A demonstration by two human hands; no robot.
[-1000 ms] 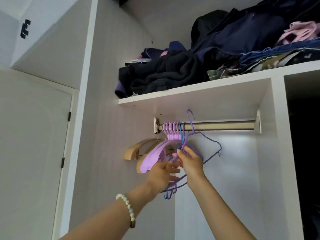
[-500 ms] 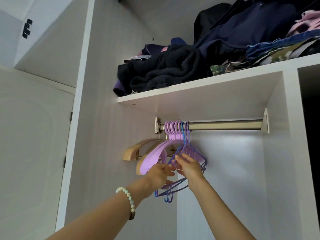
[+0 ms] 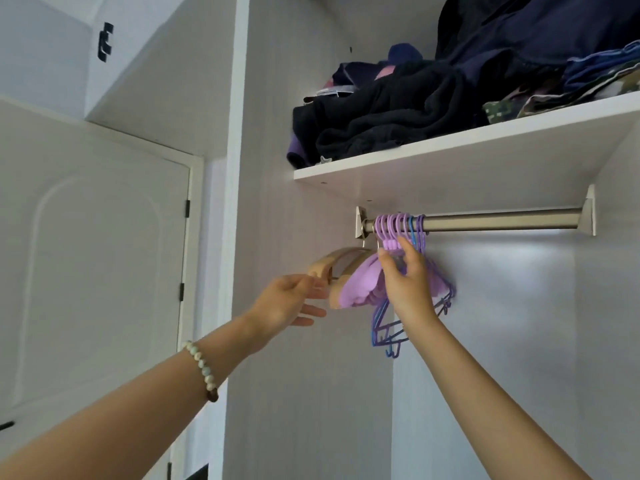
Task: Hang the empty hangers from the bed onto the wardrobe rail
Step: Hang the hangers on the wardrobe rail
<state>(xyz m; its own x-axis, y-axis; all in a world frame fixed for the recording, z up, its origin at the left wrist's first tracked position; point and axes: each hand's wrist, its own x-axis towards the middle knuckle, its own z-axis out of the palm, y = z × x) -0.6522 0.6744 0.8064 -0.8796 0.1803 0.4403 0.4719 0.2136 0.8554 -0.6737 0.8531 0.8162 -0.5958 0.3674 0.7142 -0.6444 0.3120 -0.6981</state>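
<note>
A metal wardrobe rail point(image 3: 502, 221) runs under a white shelf. At its left end hangs a tight bunch of purple hangers point(image 3: 363, 287) with a blue wire hanger among their hooks, and two wooden hangers point(image 3: 332, 263) furthest left. My right hand point(image 3: 405, 275) is raised against the bunch just below the hooks, fingers curled around the hanger necks. My left hand point(image 3: 291, 301) hovers lower left, beside the wooden hangers, fingers spread and holding nothing. The bed is out of view.
The white shelf point(image 3: 450, 154) above the rail carries a pile of dark folded clothes point(image 3: 398, 112). The rail's right part is bare up to its bracket point(image 3: 588, 211). A closed white door point(image 3: 93, 271) stands to the left of the wardrobe side panel.
The purple wire hanger that was held off the rail now hangs on it with the bunch. My left hand let go and drew back left; my right hand rose to the hanger necks.
</note>
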